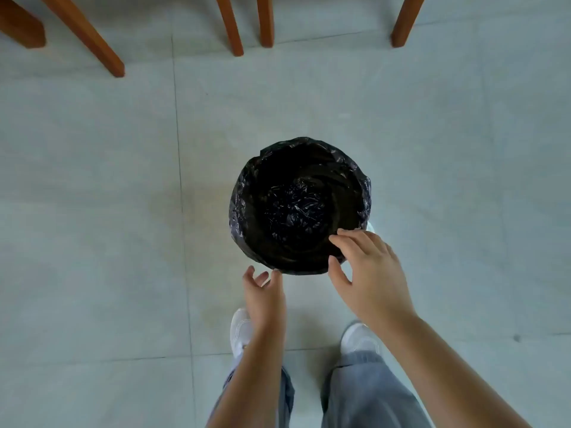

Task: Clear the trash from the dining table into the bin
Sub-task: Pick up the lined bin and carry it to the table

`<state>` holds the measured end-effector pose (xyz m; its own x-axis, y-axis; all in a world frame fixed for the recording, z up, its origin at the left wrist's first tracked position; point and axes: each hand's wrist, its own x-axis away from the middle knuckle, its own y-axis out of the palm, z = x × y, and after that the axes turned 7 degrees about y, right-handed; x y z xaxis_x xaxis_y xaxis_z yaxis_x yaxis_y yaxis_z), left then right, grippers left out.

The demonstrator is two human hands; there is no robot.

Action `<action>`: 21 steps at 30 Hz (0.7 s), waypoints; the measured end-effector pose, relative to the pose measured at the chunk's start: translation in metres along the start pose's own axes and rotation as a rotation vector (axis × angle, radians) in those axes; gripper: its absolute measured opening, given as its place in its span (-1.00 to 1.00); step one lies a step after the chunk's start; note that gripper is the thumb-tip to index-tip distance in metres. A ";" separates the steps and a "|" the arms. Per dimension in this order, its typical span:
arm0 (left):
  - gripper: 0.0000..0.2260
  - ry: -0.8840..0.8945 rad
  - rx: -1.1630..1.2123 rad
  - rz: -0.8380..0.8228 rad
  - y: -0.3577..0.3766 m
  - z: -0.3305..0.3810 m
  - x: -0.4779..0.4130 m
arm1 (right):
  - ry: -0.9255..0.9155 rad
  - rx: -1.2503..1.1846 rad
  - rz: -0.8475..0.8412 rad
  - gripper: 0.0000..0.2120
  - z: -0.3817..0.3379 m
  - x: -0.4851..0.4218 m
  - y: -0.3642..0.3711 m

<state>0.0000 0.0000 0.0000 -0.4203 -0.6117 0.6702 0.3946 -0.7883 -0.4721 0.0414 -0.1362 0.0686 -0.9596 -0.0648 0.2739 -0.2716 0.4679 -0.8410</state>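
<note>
Bin [239, 196] stood on the pale grey tiled floor [92, 180], dead centre on my feed, just ahead of the white shoes [241, 329] and well short of the wooden legs [89, 35] at the far edge. It was round and lined with a black bag [293, 208], glossy and crinkled, folded out over the rim and bunched at the bottom. I saw only a sliver of white wall on the right side. No trash showed in it that I could make out. The right hand [370, 273] hung over the near right rim with fingers spread and nothing in them. Whether the fingertips [338, 237] touched the plastic I couldn't tell. The left hand [264, 291] was just beside the near left edge, fingers loose and apart, also carrying nothing. My read was that the bin was light and easy to tip or slide on those smooth tiles. The bag looked thin, soft and slippery, likely to slip off if tugged. I'd have taken the firm rim through the plastic, one hand on each side, rather than pinching loose film.
</note>
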 end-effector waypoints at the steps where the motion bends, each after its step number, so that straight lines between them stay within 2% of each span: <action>1: -0.57 -0.001 0.042 -0.007 0.003 0.001 -0.002 | 0.000 -0.011 0.009 -0.76 0.001 -0.002 0.006; 6: -0.66 -0.016 0.218 0.030 0.017 -0.003 -0.017 | 0.006 -0.033 0.033 -0.75 0.006 -0.016 0.022; 12: -0.74 -0.054 0.391 -0.009 0.004 0.015 -0.015 | 0.052 -0.051 0.021 -0.76 0.000 -0.021 0.014; 15: -0.75 -0.003 0.356 0.009 -0.008 0.039 0.003 | 0.087 -0.067 -0.012 -0.75 -0.012 -0.014 -0.007; 18: -0.78 0.149 0.201 0.058 -0.028 0.069 0.032 | 0.110 -0.076 -0.022 -0.74 -0.029 -0.002 -0.041; 21: -0.83 0.281 0.057 0.058 -0.060 0.109 0.068 | 0.131 -0.116 0.041 -0.75 -0.050 0.009 -0.090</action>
<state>0.0367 0.0131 0.1362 -0.6021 -0.6566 0.4543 0.4668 -0.7511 -0.4669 0.0607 -0.1346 0.1707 -0.9497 0.0682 0.3056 -0.2152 0.5669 -0.7952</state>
